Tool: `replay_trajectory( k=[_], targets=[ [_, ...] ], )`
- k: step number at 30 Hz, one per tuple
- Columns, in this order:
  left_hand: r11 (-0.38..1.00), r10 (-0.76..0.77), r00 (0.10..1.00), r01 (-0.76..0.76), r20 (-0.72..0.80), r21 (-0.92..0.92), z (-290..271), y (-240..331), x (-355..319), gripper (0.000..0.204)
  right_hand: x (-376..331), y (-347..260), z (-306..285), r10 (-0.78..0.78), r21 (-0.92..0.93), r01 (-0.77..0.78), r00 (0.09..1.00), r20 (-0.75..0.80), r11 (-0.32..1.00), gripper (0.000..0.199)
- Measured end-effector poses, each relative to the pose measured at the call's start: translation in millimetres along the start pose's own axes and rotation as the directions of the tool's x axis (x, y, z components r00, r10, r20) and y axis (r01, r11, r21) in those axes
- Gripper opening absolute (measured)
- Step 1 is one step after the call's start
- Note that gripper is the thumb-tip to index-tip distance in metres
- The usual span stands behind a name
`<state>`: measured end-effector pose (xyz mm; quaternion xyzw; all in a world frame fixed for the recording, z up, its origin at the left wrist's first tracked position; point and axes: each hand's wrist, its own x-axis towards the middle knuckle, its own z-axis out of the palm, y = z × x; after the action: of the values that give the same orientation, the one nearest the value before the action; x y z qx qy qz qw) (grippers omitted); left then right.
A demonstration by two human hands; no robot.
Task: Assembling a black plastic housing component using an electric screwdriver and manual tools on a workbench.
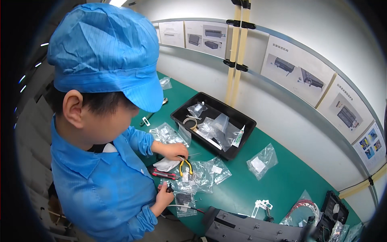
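A co-worker's right hand [164,198] pinches a black part [170,188]; their left hand [176,151], grip unclear, is at yellow-handled pliers [180,168]. The wearer's hands, out of view, cannot be told.

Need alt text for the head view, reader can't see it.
A co-worker in a blue cap works at a green bench, one hand at yellow-handled pliers, the other hand holding a small black part. Clear bags lie around a black tray. The wearer's own hands are out of view.
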<state>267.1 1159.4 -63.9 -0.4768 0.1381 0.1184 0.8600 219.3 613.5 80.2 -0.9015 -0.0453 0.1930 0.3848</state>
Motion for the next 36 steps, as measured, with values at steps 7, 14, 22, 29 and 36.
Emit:
replay_trajectory(
  k=[7,14,22,29,36],
  targets=[
    [0.934,0.206,0.976,-0.217,-0.069,-0.282,4,53,16,0.033,-9,35,14,-0.080,-0.185,0.077,0.997,-0.010,0.980,0.039],
    [0.921,0.265,0.947,-0.305,-0.182,-0.243,8,46,23,0.042,-22,64,14,0.040,-0.230,-0.027,0.998,0.051,0.973,0.044],
    [0.983,0.128,0.966,-0.154,-0.223,-0.101,11,63,14,0.042,-32,64,20,0.040,-0.098,-0.036,0.998,0.045,0.995,0.046],
    [0.975,-0.210,0.954,0.190,-0.215,-0.112,10,81,11,0.042,-18,11,19,-0.042,-0.159,0.049,0.998,0.051,0.986,0.044],
    [0.993,-0.009,0.976,-0.017,-0.217,-0.118,8,72,17,0.040,-13,-29,22,-0.023,-0.077,0.017,0.996,-0.086,0.997,0.026]
  ],
)
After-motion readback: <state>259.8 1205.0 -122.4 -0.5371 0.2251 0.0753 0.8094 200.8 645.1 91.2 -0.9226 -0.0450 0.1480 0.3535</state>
